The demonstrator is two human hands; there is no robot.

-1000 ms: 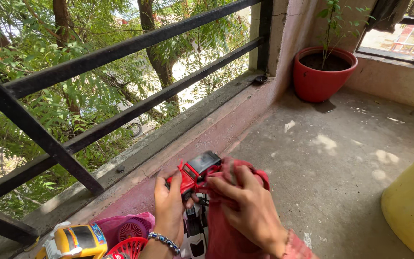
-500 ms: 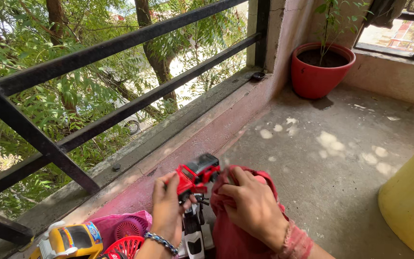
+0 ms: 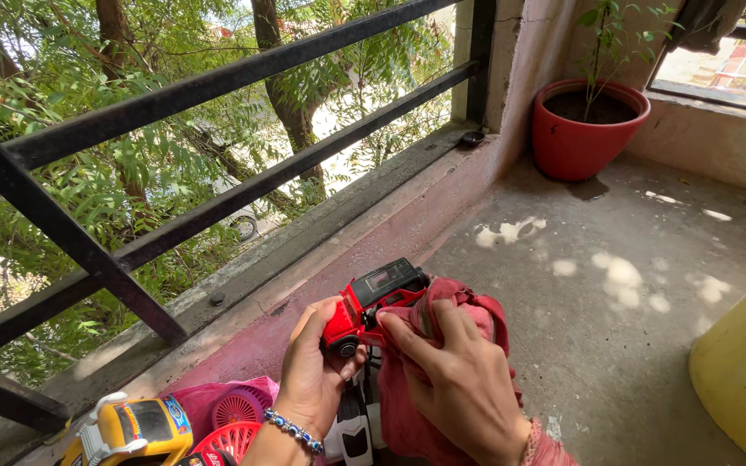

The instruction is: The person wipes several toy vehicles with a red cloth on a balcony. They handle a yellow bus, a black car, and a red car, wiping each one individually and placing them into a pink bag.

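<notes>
Beyond the grip, a black metal railing (image 3: 218, 138) runs along the concrete balcony ledge (image 3: 321, 233), with a red flowerpot (image 3: 589, 129) far ahead in the corner and a yellow container (image 3: 740, 371) off to the right of the hands. Around the grip itself, a red cloth (image 3: 468, 345) is bunched over the right hand (image 3: 459, 388), whose fingers are pressed together on the cloth and push it against the rear and side of the red toy car (image 3: 373, 302). The left hand (image 3: 312, 371) is closed around the car's front end, thumb and fingers pinching it near the wheel, holding it up in the air just above the floor. A black and white toy car (image 3: 354, 431) lies directly under the grip; a pink basket (image 3: 226, 414) and a yellow toy truck (image 3: 131, 427) sit to the lower left of it.

The wiping looks best done with the left hand keeping a firm hold on the body, not the wheels, so the car does not roll in the fingers, while the cloth works in short strokes over the roof and windows, with the car turned bit by bit to expose each face.
</notes>
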